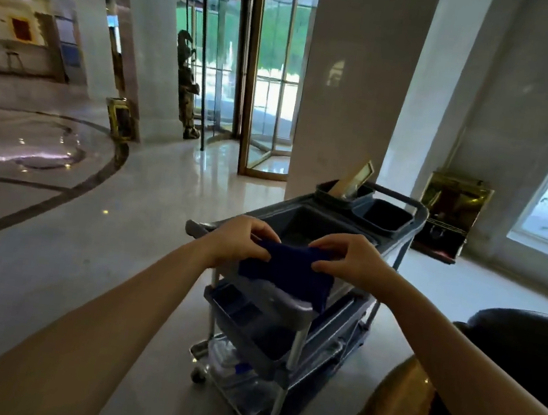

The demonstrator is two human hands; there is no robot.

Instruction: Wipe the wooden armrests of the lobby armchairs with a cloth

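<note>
Your left hand [239, 239] and your right hand [351, 256] are both pinched onto the top edge of the dark blue folded cloth [286, 274], one at each upper corner, so the cloth hangs between them just above the near end of the grey plastic three-tier cleaning trolley [297, 317]. To the right of that trolley and nearer to you sits the dark upholstered armchair [525, 345] with its glossy golden-brown wooden armrest [392, 411], well apart from the cloth and from both hands. Beyond the trolley stands a broad white marble pillar [356, 89], with the glass revolving door [244, 76] to its left.
</note>
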